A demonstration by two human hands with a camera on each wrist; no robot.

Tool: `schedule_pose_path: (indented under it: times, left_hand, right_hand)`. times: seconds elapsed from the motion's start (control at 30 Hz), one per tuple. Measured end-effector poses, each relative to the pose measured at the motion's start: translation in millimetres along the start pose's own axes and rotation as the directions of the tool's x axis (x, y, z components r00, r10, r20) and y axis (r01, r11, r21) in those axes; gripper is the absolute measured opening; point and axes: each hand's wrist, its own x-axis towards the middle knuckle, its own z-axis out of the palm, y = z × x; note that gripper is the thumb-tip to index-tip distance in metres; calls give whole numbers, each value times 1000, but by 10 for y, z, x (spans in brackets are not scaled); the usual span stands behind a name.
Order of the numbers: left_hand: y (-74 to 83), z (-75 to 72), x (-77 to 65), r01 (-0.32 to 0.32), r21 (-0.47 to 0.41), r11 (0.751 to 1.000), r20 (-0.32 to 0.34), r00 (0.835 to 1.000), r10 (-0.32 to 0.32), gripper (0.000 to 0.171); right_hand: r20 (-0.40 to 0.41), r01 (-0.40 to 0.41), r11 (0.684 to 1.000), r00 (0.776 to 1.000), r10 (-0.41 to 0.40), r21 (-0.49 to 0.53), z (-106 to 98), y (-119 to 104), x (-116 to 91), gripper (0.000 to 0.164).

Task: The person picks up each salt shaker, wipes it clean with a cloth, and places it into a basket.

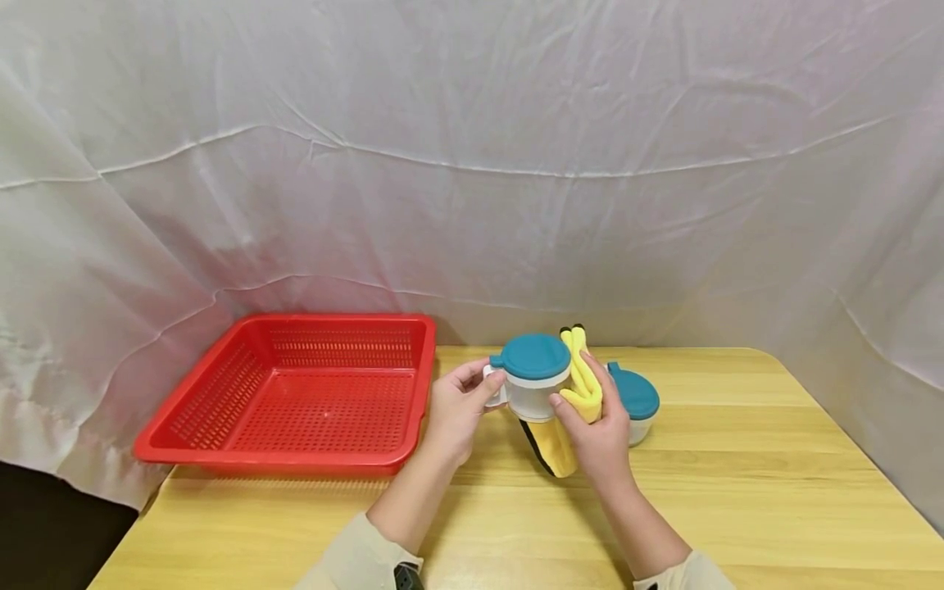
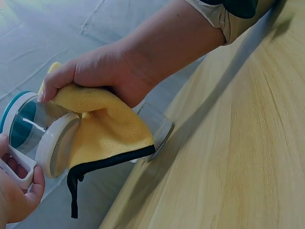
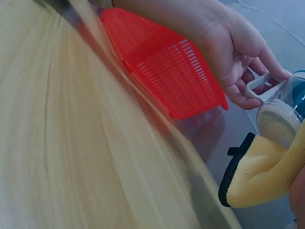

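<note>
A clear jar point(image 1: 529, 400) with a teal lid point(image 1: 535, 356) and a white handle point(image 2: 18, 167) is held up above the table between both hands. My left hand point(image 1: 459, 407) grips the handle, thumb on top. My right hand point(image 1: 601, 426) holds a folded yellow cloth point(image 1: 555, 447) with black edging against the jar's right side, its thumb on the jar. The cloth hangs below the jar in the left wrist view. Just right of my right hand, a second jar with a teal lid point(image 1: 636, 395) stands on the table, partly hidden.
A red plastic basket point(image 1: 280, 460) with perforated walls stands on the left of the wooden table point(image 1: 745, 475). Behind the table hangs a pale curtain point(image 1: 472, 229), which also runs along both sides.
</note>
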Motion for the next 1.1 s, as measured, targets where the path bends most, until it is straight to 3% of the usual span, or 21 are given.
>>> schedule_pose_path:
  times: [0.13, 0.27, 0.33, 0.4, 0.5, 0.63, 0.77, 0.8, 0.87, 0.97, 1.1]
  left_hand:
    - [18, -2, -2, -15, 26, 1000, -11, 1000, 16, 31]
    - [75, -10, -5, -59, 89, 994, -36, 997, 62, 30]
    - [106, -17, -4, -80, 133, 988, -67, 994, 90, 29]
    - [131, -22, 0, -88, 155, 984, -97, 990, 104, 28]
    - [151, -30, 4, -88, 178, 980, -142, 983, 114, 28]
    - [156, -35, 7, -102, 204, 974, -185, 973, 141, 28]
    - [150, -42, 13, -121, 202, 972, -216, 962, 164, 29]
    - [148, -46, 16, -124, 195, 973, -219, 961, 167, 28]
    - [151, -53, 19, -133, 183, 974, -220, 960, 172, 28]
    - [185, -49, 12, -136, 177, 975, -220, 960, 174, 28]
    - [185, -52, 31, -138, 178, 974, -225, 958, 177, 27]
  right_hand:
    - [-3, 43, 997, 999, -43, -57, 12, -9, -19, 63]
    - [-12, 136, 985, 990, -138, -110, 34, -30, -44, 60]
    - [-11, 210, 969, 977, -213, -133, 49, -33, -56, 57]
    - [-5, 309, 938, 949, -314, -159, 66, -12, -61, 56]
    - [16, 489, 844, 867, -498, -222, 83, 94, -45, 51]
    - [63, 689, 656, 703, -709, -307, 98, 277, 4, 35]
    - [151, 811, 483, 550, -821, -330, 130, 347, 31, 31]
    - [179, 834, 446, 518, -837, -325, 138, 348, 30, 30]
    - [228, 864, 401, 474, -850, -303, 155, 339, 22, 29]
    - [259, 880, 382, 453, -853, -283, 163, 320, 13, 28]
    - [220, 846, 441, 511, -831, -301, 125, 319, 26, 29]
